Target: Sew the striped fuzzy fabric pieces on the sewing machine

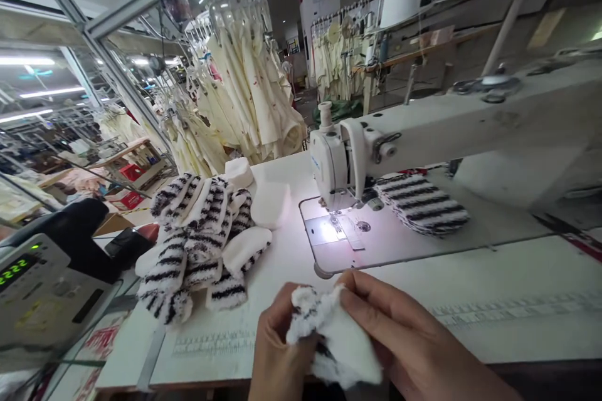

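Both my hands hold a small white fluffy fabric piece [329,338] with black stripes, close to the front edge of the white sewing table [291,263]. My left hand [277,344] pinches its left side, and my right hand [399,332] grips its right side. Just beyond them, a loose pile of black-and-white striped fluffy pieces [197,244] lies on the table. Two plain white pads [270,203] sit beside that pile. A flat stack of striped pieces [421,203] lies behind the needle of the white sewing machine [333,163].
A measuring scale [512,313] runs along the tabletop. A machine control box [28,276] with a green digital display stands at the left. Cream garments [249,88] hang on racks beyond the table, with more workstations behind them.
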`<state>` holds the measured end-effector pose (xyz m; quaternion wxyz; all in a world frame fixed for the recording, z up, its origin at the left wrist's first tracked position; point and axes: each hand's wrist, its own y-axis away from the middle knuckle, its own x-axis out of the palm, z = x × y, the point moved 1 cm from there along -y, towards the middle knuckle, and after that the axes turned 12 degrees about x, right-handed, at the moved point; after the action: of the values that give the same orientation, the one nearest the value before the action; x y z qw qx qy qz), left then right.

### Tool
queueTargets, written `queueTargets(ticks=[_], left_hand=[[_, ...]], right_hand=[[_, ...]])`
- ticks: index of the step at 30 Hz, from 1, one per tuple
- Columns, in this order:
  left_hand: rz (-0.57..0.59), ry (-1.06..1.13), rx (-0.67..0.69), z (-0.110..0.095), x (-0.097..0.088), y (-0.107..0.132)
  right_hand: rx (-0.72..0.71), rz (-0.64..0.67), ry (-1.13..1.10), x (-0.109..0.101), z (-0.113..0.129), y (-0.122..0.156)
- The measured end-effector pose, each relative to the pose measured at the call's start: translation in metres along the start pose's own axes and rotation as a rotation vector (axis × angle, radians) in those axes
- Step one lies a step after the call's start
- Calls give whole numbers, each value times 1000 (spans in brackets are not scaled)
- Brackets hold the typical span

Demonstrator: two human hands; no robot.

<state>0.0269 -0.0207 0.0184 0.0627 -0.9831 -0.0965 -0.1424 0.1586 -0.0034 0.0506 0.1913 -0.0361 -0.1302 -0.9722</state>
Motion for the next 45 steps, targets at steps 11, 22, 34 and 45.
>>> queueTargets(ticks=[11, 22, 34, 45], left_hand=[[24, 515, -335, 11, -4, 10], [-117, 294, -212, 18, -14, 11], [-154, 428, -145, -1, 11, -2], [-341, -276, 373, -17, -24, 5]], right_hand=[[74, 7, 180, 1, -5, -50], [105, 48, 166, -1, 9, -46], [-121, -87, 193, -8, 11, -35], [-325, -218, 415, -35, 9, -20]])
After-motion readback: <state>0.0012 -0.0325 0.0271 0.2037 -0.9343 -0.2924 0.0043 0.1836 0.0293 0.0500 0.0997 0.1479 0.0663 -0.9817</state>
